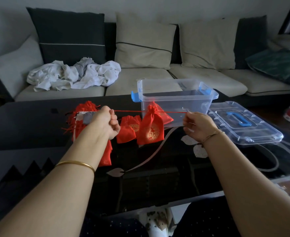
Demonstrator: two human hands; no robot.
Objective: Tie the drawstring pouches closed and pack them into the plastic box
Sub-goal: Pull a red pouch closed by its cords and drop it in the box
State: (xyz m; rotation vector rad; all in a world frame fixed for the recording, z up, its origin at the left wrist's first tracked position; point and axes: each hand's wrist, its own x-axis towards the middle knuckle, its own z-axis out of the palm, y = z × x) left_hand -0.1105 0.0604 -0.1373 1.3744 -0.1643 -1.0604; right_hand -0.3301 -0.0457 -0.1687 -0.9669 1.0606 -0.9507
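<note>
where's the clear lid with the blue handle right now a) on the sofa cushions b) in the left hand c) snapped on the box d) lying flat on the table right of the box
d: the lid lies flat on the table, right of the open plastic box; the left hand holds only the drawstring.

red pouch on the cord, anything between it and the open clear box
Nothing visible. The red drawstring pouch with gold print hangs on the red cord between the left hand and right hand, in front of the open-topped clear plastic box. Its blue-handled clear lid lies off to the right.
</note>
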